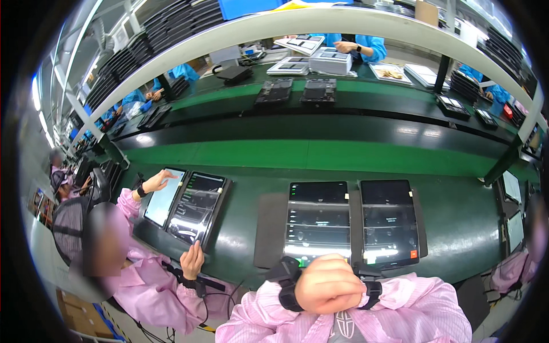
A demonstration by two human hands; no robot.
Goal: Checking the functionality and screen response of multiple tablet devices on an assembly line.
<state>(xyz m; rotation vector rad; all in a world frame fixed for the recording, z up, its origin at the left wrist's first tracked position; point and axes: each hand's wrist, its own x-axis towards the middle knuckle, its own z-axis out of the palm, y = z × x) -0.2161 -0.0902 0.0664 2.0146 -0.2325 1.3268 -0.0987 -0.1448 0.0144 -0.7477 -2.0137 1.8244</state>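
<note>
- The person's left hand (327, 283) is folded with curled fingers over the right, just off the table's near edge; the two hands are together, in front of the tablets' lower edges.
- The right hand cannot be made out apart from the left, so I cannot tell how its fingers stand, nor whether either hand holds something.
- Near the middle of the green table's (243, 240) near edge lie the left tablet (317, 214) and the right tablet (389, 217), side by side with a narrow gap, screens up and mostly dark.
- A red-orange square (413, 254) shows at the right tablet's lower right corner.
- Grey mats show past the pair: one (271, 228) left, another (421, 223) right.
- Toward the table's left edge, a co-worker's hand (155, 182) reaches over a pale-screened tablet (164, 200); their other hand (192, 261) is by the lower edge of a dark-screened tablet (197, 208).
</note>
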